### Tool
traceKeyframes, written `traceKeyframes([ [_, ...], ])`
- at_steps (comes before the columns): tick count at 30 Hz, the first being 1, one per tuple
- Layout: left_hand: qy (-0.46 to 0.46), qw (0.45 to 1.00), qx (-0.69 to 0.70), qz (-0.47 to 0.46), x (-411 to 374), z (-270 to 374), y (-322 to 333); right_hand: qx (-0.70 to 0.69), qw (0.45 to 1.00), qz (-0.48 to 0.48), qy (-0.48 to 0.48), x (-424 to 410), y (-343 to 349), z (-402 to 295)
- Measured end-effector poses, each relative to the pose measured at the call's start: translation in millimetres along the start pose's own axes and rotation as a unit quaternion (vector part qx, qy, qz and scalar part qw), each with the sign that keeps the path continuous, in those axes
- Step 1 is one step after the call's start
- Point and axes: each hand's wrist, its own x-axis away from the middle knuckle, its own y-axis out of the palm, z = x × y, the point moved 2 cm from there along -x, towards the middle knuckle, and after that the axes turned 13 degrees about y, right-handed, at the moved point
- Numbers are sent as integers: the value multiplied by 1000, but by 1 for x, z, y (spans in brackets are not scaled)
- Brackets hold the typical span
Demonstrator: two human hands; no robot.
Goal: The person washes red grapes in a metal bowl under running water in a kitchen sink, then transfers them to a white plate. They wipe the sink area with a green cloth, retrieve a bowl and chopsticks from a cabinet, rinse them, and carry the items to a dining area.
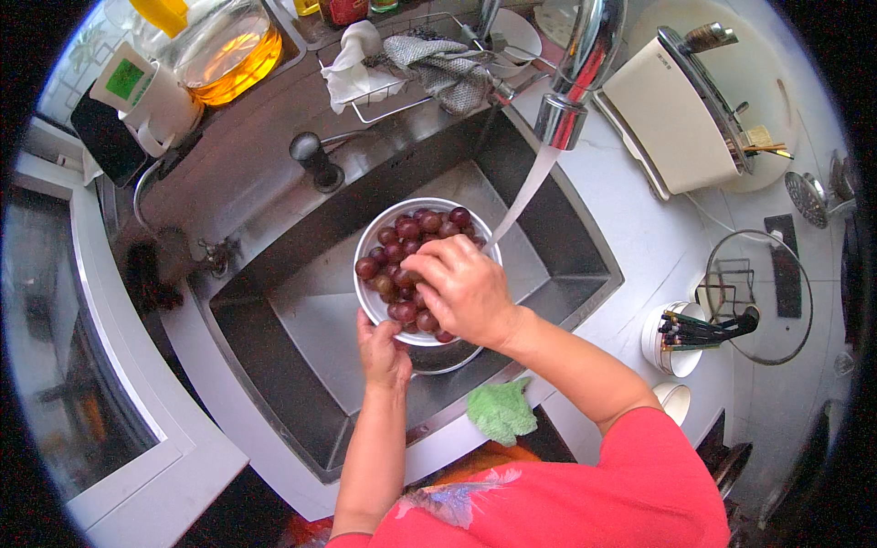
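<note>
A white-rimmed bowl (361,291) full of red grapes (404,250) is held over the stainless-steel sink (322,342). My left hand (384,353) grips the bowl's near left rim, the thumb on top. Over the right part of the bowl, my right hand (466,284) has its fingers bent down onto the grapes; the fingertips are partly hidden, so whether they hold a grape cannot be told. Water (527,195) runs from the chrome faucet (562,123) to the bowl's right side, by my right knuckles. Below the bowl, another round vessel's rim (445,370) shows in the sink.
A green cloth (503,411) lies on the sink's near edge. Behind the sink are a black-topped dispenser (318,161) and a wire rack (394,113) with a grey mesh cloth. A cream knife block (671,116) and a white cup of chopsticks or similar sticks (654,342) stand right.
</note>
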Motion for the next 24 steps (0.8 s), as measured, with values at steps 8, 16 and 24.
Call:
traceKeyframes([
  [8,-22,1000,-6,-15,-6,-9,12,64,998,13,13,18,-5,15],
  [16,-51,999,-8,-15,-8,-31,33,98,990,56,87,28,-21,39],
  [24,-56,997,-30,-47,-12,-44,45,64,978,134,146,42,-39,72],
])
